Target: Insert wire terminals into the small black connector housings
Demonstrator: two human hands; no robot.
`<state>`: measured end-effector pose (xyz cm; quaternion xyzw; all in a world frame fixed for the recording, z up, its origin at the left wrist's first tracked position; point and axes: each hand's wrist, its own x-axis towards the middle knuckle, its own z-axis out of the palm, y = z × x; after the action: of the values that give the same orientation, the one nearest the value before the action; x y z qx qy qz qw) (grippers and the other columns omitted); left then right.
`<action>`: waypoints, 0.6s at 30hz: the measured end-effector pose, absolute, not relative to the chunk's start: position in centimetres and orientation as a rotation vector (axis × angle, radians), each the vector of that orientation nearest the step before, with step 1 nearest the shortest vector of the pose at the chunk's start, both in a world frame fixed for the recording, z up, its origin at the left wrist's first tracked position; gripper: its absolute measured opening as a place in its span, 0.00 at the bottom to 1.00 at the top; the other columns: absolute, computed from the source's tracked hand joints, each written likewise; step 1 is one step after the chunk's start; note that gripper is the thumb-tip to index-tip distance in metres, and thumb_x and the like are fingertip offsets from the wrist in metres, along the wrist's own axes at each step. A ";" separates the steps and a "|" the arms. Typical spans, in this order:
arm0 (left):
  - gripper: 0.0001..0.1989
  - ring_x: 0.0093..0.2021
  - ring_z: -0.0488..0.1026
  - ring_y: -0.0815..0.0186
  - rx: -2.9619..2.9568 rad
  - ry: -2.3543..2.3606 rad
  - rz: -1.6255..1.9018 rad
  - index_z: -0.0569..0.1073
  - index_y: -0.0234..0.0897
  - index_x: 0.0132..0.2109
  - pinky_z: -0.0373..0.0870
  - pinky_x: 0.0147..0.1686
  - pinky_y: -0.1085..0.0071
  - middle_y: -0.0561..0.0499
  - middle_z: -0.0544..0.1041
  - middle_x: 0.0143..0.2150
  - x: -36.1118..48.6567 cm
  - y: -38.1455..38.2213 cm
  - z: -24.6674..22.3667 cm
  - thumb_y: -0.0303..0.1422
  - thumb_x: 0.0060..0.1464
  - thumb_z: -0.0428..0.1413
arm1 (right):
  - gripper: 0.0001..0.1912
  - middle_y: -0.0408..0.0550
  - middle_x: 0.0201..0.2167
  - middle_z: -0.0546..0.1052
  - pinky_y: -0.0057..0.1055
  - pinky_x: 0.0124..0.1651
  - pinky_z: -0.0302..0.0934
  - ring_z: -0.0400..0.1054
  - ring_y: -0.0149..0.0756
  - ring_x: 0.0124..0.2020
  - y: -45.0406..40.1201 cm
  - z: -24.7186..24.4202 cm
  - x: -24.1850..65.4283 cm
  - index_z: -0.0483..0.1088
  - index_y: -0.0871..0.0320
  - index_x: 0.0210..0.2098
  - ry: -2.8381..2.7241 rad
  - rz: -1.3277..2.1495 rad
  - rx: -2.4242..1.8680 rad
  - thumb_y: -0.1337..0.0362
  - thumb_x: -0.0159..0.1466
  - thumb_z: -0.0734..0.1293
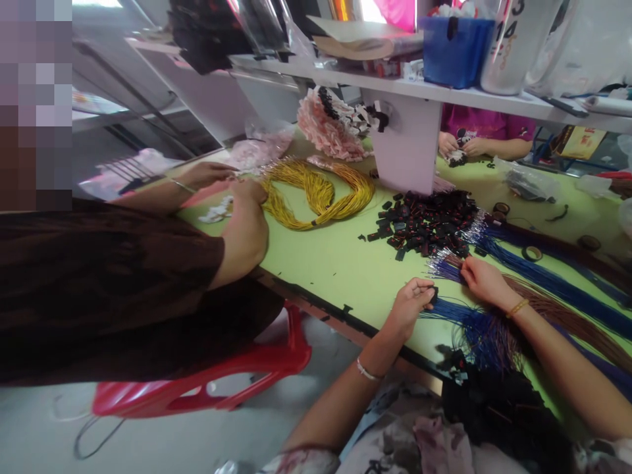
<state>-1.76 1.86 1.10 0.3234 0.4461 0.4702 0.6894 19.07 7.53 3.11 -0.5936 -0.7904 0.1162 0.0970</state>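
Note:
My left hand [413, 304] is closed, with a small black connector housing [434, 296] pinched between thumb and fingers. Just up and to the right, my right hand [486, 283] has its fingers pressed together on wires at the end of a blue and brown wire bundle [528, 299]; how many it grips is hard to see. Silver terminals [439, 263] tip that bundle. Beyond the hands lies a heap of black connector housings [429, 224]. Blue wires [451, 311] run beneath my left hand to a dark tangle at the table edge.
A co-worker's hands [249, 191] are at yellow wires [316, 191] on the left. Across the table, another person's hands [464, 148] hold small parts. A shelf [494, 99] bears a blue bin [457, 52]. A red stool [207, 382] stands below, and tape rolls [532, 254] lie right.

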 end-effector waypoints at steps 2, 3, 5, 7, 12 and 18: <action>0.16 0.28 0.66 0.73 0.721 0.999 1.052 0.72 0.33 0.37 0.64 0.29 0.75 0.53 0.70 0.29 -1.7 1.8 1.1 0.36 0.42 0.64 | 0.06 0.47 0.26 0.72 0.28 0.30 0.47 0.60 0.32 0.25 7.5 3.5 19.2 0.65 0.58 0.32 -2.309 0.389 -1.697 0.66 0.63 0.58; 0.16 0.28 0.66 0.73 0.722 1.000 1.053 0.72 0.33 0.37 0.64 0.29 0.75 0.53 0.70 0.29 -1.6 1.8 1.1 0.36 0.41 0.64 | 0.06 0.46 0.25 0.71 0.28 0.29 0.47 0.60 0.32 0.25 7.6 3.6 19.1 0.65 0.58 0.32 -2.282 0.437 -1.663 0.66 0.63 0.58; 0.16 0.29 0.66 0.72 0.724 0.997 1.059 0.72 0.33 0.37 0.64 0.29 0.75 0.53 0.70 0.29 -1.4 1.8 1.1 0.36 0.41 0.64 | 0.05 0.44 0.24 0.71 0.27 0.29 0.49 0.60 0.31 0.24 7.9 3.8 18.6 0.64 0.57 0.30 -2.229 0.550 -1.573 0.65 0.62 0.59; 0.16 0.29 0.66 0.72 0.720 0.988 1.065 0.73 0.34 0.37 0.64 0.29 0.75 0.52 0.70 0.30 -1.1 1.8 1.2 0.37 0.41 0.64 | 0.06 0.43 0.24 0.70 0.26 0.29 0.50 0.60 0.30 0.24 8.4 3.9 17.5 0.64 0.57 0.28 -2.182 0.661 -1.470 0.65 0.61 0.60; 0.16 0.29 0.65 0.73 0.674 0.958 1.087 0.72 0.34 0.37 0.64 0.29 0.75 0.53 0.68 0.29 -0.6 1.7 1.3 0.35 0.40 0.65 | 0.07 0.42 0.24 0.70 0.25 0.29 0.54 0.60 0.29 0.26 8.9 4.3 14.9 0.66 0.59 0.27 -2.042 0.919 -1.259 0.63 0.59 0.61; 0.15 0.30 0.66 0.73 0.503 0.802 1.119 0.72 0.35 0.38 0.64 0.31 0.75 0.53 0.69 0.31 -0.5 1.8 1.0 0.31 0.40 0.64 | 0.04 0.40 0.22 0.67 0.23 0.27 0.52 0.58 0.26 0.24 5.9 5.0 15.0 0.67 0.60 0.26 -1.929 0.999 -1.233 0.66 0.56 0.62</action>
<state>-0.49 1.83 0.98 0.2296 0.3660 0.5109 0.7432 15.00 5.90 4.96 -0.4682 -0.7327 0.3794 0.3163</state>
